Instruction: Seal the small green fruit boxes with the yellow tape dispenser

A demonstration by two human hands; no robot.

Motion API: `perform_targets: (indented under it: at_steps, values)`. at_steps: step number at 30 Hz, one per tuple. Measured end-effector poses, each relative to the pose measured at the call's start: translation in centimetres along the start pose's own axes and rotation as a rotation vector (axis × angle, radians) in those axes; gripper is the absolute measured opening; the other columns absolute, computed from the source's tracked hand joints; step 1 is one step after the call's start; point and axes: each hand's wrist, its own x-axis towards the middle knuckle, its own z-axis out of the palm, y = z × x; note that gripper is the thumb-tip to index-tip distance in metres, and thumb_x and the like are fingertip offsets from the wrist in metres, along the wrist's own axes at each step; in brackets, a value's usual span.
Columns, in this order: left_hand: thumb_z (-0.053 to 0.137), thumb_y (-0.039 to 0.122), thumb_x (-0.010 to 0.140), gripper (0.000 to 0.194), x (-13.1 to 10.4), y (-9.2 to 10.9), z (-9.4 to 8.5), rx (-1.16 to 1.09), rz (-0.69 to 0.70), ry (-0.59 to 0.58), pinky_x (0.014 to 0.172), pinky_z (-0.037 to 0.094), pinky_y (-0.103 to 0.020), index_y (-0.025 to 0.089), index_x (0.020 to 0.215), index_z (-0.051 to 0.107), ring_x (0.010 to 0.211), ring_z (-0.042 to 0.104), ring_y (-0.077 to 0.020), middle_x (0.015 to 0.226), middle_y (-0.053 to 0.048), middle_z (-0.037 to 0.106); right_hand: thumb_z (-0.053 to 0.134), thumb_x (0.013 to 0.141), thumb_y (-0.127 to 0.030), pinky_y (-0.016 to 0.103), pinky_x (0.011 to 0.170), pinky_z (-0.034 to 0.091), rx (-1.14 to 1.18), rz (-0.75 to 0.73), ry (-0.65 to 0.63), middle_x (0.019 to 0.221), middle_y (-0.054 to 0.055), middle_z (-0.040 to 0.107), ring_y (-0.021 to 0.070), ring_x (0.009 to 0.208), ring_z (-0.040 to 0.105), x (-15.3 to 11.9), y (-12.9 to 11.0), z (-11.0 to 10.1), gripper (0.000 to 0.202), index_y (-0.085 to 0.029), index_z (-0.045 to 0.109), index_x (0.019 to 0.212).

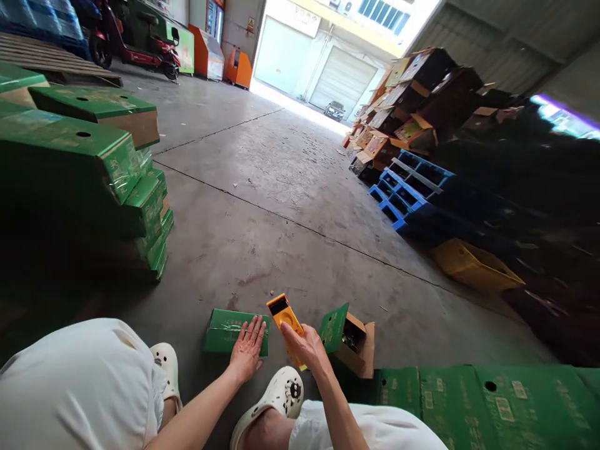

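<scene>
A small green box (220,331) lies closed on the floor in front of me, with a strip of clear tape on its top. My left hand (248,349) rests flat on the right part of that box, fingers stretched out. In my right hand (304,345) is a yellow handheld device (287,314) with a dark screen at its upper end, held between the two boxes. To the right of it, an open green box (334,330) shows brown inner flaps and dark, shiny contents that I cannot make out.
Green boxes are stacked at the left (150,212), and a row of green boxes (450,400) runs along the lower right. Farther right are a yellow crate (473,265), blue pallets (403,187) and piled cartons (375,140). A red scooter (126,44) stands at the back left.
</scene>
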Motion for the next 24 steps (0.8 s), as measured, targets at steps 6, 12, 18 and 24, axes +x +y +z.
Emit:
perform_targets:
  at_steps: [6,12,18,24]
  values:
    - [0.077,0.031,0.07,0.125,-0.4,-1.3,-1.1,0.0,0.045,-0.162,0.133,0.02,-0.058,0.029,0.172,0.004,0.163,0.005,-0.0337,0.176,-0.006,0.003,0.059,0.085,-0.073,0.027,0.061,0.044,0.134,-0.034,0.032,0.075,0.005,0.069,0.025,0.079,0.067,-0.8,1.7,0.0,0.055,-0.02,0.064,0.076]
    - [0.067,0.013,0.062,0.123,-3.3,-5.5,-1.7,0.162,-0.243,-0.02,0.135,0.011,-0.049,0.019,0.172,0.012,0.164,0.0,-0.0298,0.177,-0.009,0.004,0.066,0.075,-0.082,0.026,0.058,0.039,0.371,-0.074,0.063,0.069,0.004,0.061,0.0195,0.069,0.06,-1.0,2.1,-0.1,0.065,-0.018,0.062,0.073]
    - [0.069,0.027,0.069,0.104,-1.4,-5.3,-9.5,-0.397,-0.661,-0.053,0.128,0.003,-0.067,0.011,0.165,0.034,0.164,0.002,-0.0431,0.175,-0.024,0.018,0.072,0.061,-0.094,0.024,0.055,0.038,0.897,-0.134,-0.132,0.065,0.0,0.055,0.0121,0.06,0.048,-1.3,-0.1,1.1,0.08,-0.017,0.06,0.074]
    - [0.053,0.082,0.088,0.078,1.9,-3.7,-17.6,-1.348,-0.6,-0.16,0.098,0.059,-0.039,0.015,0.123,0.07,0.117,0.072,-0.0293,0.13,-0.019,0.073,0.074,0.069,-0.088,0.023,0.052,0.039,1.075,-0.194,-0.252,0.062,-0.002,0.055,0.0101,0.054,0.046,-3.5,-1.0,2.3,0.074,-0.016,0.063,0.08]
